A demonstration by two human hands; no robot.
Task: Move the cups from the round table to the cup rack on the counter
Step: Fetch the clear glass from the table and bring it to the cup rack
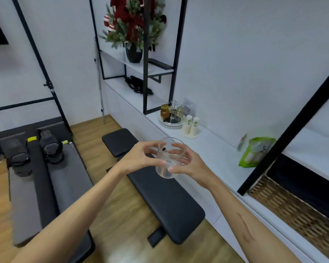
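Note:
A clear glass cup (pixel 169 158) is held in mid-air above a black padded bench. My left hand (pixel 139 158) curls round its left side and my right hand (pixel 190 164) curls round its right side, thumb near the base. The cup rack (pixel 172 114), a thin metal stand on a round tray, stands on the white counter (pixel 217 152) beyond the cup. An amber cup (pixel 164 110) and a greenish cup (pixel 179 112) hang upside down on it. The round table is out of view.
A black bench (pixel 165 198) lies below my hands, alongside the counter. Two white bottles (pixel 190 126) stand right of the rack, a green packet (pixel 254 152) further right. Black-framed shelving holds a potted plant (pixel 133 31). A wicker basket (pixel 296 213) sits at right. Exercise equipment (pixel 36 168) lies at left.

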